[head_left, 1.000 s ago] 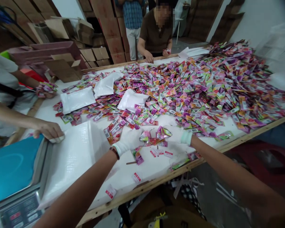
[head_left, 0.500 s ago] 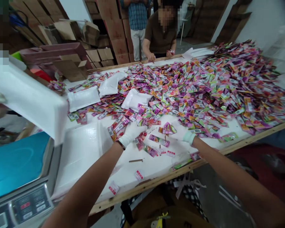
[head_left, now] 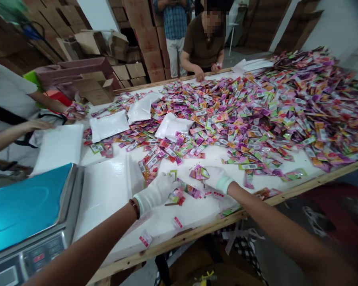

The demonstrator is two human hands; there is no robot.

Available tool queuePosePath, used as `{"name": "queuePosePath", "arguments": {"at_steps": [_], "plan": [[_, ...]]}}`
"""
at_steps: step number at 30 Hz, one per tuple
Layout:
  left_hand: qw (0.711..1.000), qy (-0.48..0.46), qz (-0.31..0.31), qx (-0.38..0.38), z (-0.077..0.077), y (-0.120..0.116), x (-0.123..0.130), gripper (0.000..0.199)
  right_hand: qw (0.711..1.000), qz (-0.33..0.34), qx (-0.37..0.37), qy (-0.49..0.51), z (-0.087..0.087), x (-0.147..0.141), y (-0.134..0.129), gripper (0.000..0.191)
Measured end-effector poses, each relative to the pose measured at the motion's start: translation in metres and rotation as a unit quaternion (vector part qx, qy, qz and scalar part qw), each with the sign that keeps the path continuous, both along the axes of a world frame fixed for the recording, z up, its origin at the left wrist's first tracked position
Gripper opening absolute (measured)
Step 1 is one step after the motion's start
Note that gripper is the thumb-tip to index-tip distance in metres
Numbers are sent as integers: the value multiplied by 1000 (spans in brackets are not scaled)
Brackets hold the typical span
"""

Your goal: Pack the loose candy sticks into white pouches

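Small colourful snack sachets lie in a broad heap (head_left: 256, 115) across the white tabletop (head_left: 164, 224). My left hand (head_left: 159, 190), in a white glove, is close to the table with its fingers curled on a few sachets (head_left: 176, 195). My right hand (head_left: 217, 178), also gloved, pinches a small bunch of purple and green sachets (head_left: 198, 172) just above the surface. Between the hands and a little nearer lie loose sachets (head_left: 193, 191) and small red-and-white labels (head_left: 217, 195).
White filled mailer bags (head_left: 110, 126) rest on the heap's left end. Flat white bags (head_left: 104, 190) are stacked beside a scale (head_left: 73, 206) with a blue top. A person at left holds a white bag (head_left: 59, 149); another person (head_left: 204, 43) handles sachets across the table.
My left hand has drawn back toward me with sachets. My right hand has shifted left with its bunch. At left, the co-worker's white bag has moved down and away, behind the scale.
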State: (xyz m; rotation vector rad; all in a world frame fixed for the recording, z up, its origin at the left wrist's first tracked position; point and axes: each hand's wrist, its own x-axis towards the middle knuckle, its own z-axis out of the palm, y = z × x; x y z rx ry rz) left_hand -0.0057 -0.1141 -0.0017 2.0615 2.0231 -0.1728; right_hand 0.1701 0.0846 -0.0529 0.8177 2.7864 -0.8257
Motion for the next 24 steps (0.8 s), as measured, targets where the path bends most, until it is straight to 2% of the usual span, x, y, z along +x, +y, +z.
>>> {"name": "queuePosePath", "arguments": {"at_steps": [3,5,8,12,14,16,18,21,23,24], "plan": [[998,57,-15,-31,-15,-8,8,24,1000,17,20,-1,-4,-4,-2,44],[998,67,-20,-5,-18,-9,10,20,998,29,48,10,-2,-4,-4,48],[996,72,-20,55,-11,-10,8,19,995,52,74,31,0,1,-6,46],[995,32,-18,90,7,-11,10,21,993,69,70,60,-2,2,4,48],[996,-8,32,88,16,-13,22,27,989,88,89,73,-4,-7,15,49],[991,-43,108,67,20,-16,40,26,982,118,120,87,-4,-22,24,48],[981,-72,173,48,18,-21,62,24,974,140,151,91,-4,-37,29,43],[962,-137,229,54,7,-33,86,22,969,163,170,78,-4,-45,24,38],[928,-210,295,84,-1,-44,93,18,967,188,158,72,-5,-36,18,38],[892,-266,350,105,-5,-50,94,16,966,196,152,69,-6,-28,15,38]]}}
